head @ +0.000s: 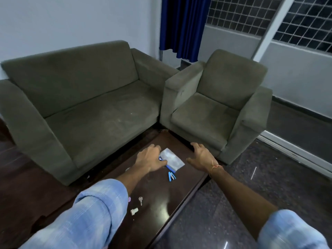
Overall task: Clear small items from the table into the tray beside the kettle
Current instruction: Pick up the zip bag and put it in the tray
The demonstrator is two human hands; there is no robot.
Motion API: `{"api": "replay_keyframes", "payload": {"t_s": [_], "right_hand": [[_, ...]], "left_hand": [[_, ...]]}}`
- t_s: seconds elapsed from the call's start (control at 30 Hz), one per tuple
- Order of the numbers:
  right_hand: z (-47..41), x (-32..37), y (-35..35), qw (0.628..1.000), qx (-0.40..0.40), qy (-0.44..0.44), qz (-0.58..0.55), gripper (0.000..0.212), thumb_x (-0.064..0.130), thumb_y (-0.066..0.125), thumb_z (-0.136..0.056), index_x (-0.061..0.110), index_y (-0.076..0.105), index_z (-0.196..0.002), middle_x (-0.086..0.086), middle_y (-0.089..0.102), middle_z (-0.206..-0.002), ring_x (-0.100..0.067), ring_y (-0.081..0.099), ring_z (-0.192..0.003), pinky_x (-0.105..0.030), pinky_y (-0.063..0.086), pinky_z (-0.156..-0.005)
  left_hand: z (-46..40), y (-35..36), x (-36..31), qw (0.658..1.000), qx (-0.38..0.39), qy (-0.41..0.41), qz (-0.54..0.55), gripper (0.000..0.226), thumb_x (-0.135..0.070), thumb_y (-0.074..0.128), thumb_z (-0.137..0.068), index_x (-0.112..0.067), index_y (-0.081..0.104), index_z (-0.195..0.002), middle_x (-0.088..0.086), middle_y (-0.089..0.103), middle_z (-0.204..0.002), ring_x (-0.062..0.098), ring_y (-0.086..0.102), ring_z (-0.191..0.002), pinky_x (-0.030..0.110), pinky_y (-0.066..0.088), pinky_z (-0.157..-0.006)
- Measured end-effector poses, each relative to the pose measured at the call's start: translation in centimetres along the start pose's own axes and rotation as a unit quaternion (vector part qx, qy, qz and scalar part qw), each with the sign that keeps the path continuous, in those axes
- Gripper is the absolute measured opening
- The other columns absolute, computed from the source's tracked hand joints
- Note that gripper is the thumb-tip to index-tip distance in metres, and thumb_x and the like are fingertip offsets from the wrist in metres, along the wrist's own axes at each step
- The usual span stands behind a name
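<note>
- Progress looks early: key point(140, 200), white cap point(134, 211), blue stapler point(172, 176) and packet point(172, 159) lie on the table point(161, 194)
- Left hand point(150, 159) curls over a blue pen point(166, 165); whether it grips, I cannot tell
- Right hand point(201, 156) spread wide, holding nothing
- Tray and kettle out of view

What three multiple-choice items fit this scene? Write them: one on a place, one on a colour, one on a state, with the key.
1. Where does the key lie?
A. on the table, near the left sleeve
B. on the sofa seat
C. on the floor

2. What colour is the stapler?
A. red
B. blue
C. green

3. How is the right hand?
A. closed on the key
B. open, holding nothing
C. closed on the stapler

Key: 1 A, the key rests on the dark tabletop just past the sleeve. 2 B, its body is plainly blue. 3 B, the fingers are spread near the table's far edge, with nothing in them.
</note>
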State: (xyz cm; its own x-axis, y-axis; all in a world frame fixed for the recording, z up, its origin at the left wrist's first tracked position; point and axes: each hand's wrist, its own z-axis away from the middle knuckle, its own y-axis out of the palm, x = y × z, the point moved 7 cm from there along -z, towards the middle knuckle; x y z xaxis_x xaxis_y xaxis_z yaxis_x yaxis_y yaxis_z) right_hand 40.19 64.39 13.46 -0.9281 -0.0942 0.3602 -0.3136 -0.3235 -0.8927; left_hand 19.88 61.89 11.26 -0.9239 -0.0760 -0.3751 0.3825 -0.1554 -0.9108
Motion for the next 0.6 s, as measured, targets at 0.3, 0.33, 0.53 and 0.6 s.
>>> {"api": "replay_keyframes", "payload": {"t_s": [0.3, 0.33, 0.53, 0.6], "right_hand": [[-8.1, -2.6, 3.0, 0.997, 0.057, 0.026, -0.050, 0.072, 0.029, 0.065, -0.084, 0.010, 0.032, -0.145, -0.019, 0.047, -0.139, -0.032, 0.051, -0.123, -0.034, 0.046, -0.097], [-9.3, -3.2, 3.7, 0.996, 0.066, 0.027, -0.052, 0.071, 0.029, 0.065, -0.084, 0.009, 0.033, -0.145, -0.019, 0.049, -0.138, -0.032, 0.051, -0.124, -0.034, 0.046, -0.098], [-16.1, -7.9, 8.6, 0.987, 0.124, 0.067, -0.078, 0.067, 0.030, 0.066, -0.086, 0.003, 0.039, -0.142, -0.019, 0.052, -0.139, -0.031, 0.051, -0.127, -0.032, 0.043, -0.102], [-18.4, -9.7, 10.9, 0.981, 0.140, 0.098, -0.088, 0.059, 0.034, 0.066, -0.086, 0.002, 0.049, -0.131, -0.020, 0.059, -0.127, -0.033, 0.057, -0.117, -0.031, 0.047, -0.089]], "left_hand": [[-7.1, 3.5, 1.0, 0.998, 0.046, -0.022, 0.039, 0.056, -0.047, 0.066, -0.078, -0.017, 0.054, -0.123, 0.006, 0.055, -0.123, 0.027, 0.059, -0.113, 0.040, 0.051, -0.091], [-7.9, 4.3, 1.1, 0.997, 0.051, -0.029, 0.040, 0.055, -0.046, 0.065, -0.078, -0.017, 0.054, -0.123, 0.006, 0.056, -0.123, 0.028, 0.059, -0.113, 0.039, 0.050, -0.092], [-11.1, 10.0, 1.0, 0.986, 0.111, -0.083, 0.091, 0.050, -0.039, 0.061, -0.081, -0.013, 0.052, -0.124, 0.008, 0.062, -0.120, 0.030, 0.061, -0.112, 0.043, 0.051, -0.092], [-12.4, 12.4, 1.2, 0.982, 0.140, -0.088, 0.095, 0.065, -0.041, 0.065, -0.082, -0.013, 0.043, -0.136, 0.009, 0.057, -0.130, 0.030, 0.056, -0.120, 0.044, 0.048, -0.097]]}}
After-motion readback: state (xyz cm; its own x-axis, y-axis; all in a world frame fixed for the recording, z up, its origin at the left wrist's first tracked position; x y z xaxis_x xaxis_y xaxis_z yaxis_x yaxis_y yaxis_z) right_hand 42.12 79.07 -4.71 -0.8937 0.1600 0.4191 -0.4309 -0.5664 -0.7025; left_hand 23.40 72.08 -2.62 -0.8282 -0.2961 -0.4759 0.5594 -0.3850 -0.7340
